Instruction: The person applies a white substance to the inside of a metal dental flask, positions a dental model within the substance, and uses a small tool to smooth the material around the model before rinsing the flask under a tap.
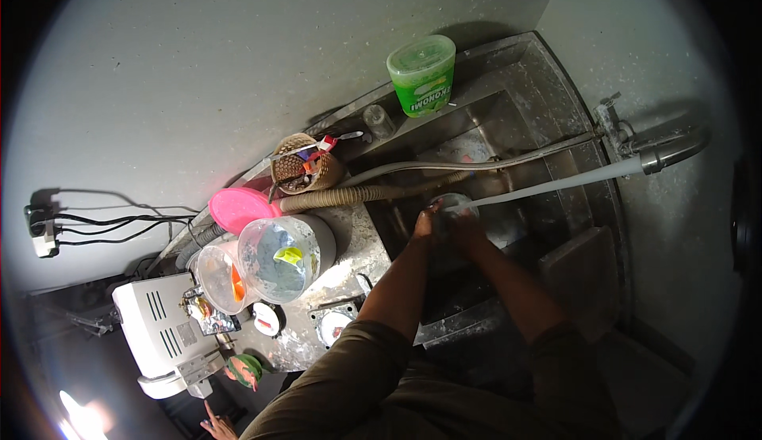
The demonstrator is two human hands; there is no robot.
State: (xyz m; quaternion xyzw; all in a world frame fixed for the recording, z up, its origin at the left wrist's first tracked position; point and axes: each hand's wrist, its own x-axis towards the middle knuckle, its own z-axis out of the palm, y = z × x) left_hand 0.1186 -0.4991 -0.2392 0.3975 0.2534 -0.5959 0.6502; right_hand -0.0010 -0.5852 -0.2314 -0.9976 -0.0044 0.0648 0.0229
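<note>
Head view, clear round container [452, 201], left hand [426, 222] gripping it, right hand [468, 231], fingers unclear

The sink [548, 115] looks of dull, stained metal, the tap [681, 148] of glossy metal. Inside the sink, the round vessel [454, 199] seems clear and shiny. On the sink's far edge, the tub [423, 81] is smooth green plastic; the basket [284, 173] is roughly woven.
</note>
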